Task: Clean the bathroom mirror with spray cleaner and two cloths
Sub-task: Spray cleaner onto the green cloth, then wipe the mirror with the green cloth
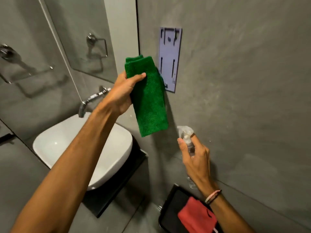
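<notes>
My left hand (pixel 123 93) grips a folded green cloth (pixel 149 101) near its top and holds it up in front of the grey wall; the cloth hangs down below my fingers. My right hand (pixel 196 158) is wrapped around a clear spray bottle (pixel 186 134), lower and to the right, with its nozzle just below the cloth's bottom edge. A red cloth (pixel 196 216) lies on a black tray (pixel 170 214) at the bottom. The mirror (pixel 80 31) hangs on the wall at the upper left.
A white basin (pixel 50 143) sits on a black shelf (pixel 134 167) under a chrome tap (pixel 91 100). A lilac wall bracket (pixel 170 52) is fixed behind the green cloth. A chrome towel ring (pixel 10 54) is on the far left wall.
</notes>
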Demonstrator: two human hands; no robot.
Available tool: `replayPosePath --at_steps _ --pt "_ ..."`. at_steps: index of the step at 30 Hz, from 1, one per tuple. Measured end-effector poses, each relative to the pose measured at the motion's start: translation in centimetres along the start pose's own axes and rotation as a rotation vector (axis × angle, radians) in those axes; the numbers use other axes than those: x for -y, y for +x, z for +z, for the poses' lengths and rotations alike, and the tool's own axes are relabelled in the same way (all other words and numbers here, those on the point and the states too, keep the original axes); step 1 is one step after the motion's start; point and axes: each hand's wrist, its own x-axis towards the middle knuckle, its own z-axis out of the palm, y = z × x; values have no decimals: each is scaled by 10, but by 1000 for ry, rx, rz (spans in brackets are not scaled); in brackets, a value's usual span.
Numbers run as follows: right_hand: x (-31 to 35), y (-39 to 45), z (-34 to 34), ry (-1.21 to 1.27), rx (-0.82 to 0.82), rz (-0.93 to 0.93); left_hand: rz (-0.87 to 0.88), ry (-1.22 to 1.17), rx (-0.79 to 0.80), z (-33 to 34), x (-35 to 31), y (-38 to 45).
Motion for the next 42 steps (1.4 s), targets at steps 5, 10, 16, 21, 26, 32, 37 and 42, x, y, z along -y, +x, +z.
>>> replayPosePath --at_steps 5,10,16,21,26,32,37,42 --pt "-70 -81 19 333 -64 515 -76 12 19 -15 56 -18" --pt "-137 -134 34 278 -18 707 -164 16 24 -27 113 -36" --pt "-181 -154 48 203 49 729 -242 -8 -4 -43 151 -51" --pt "-183 -153 55 53 63 765 -271 -30 -5 -46 154 -54" --pt "-141 -121 48 -186 149 688 -227 -22 32 -47 116 -44" --pt "38 47 48 267 150 286 -85 20 127 -53 28 -30" --pt "175 173 55 436 406 14 104 -70 128 -63 -67 -27" --pt "267 248 78 590 387 -7 268 -521 53 -76 -133 -28"
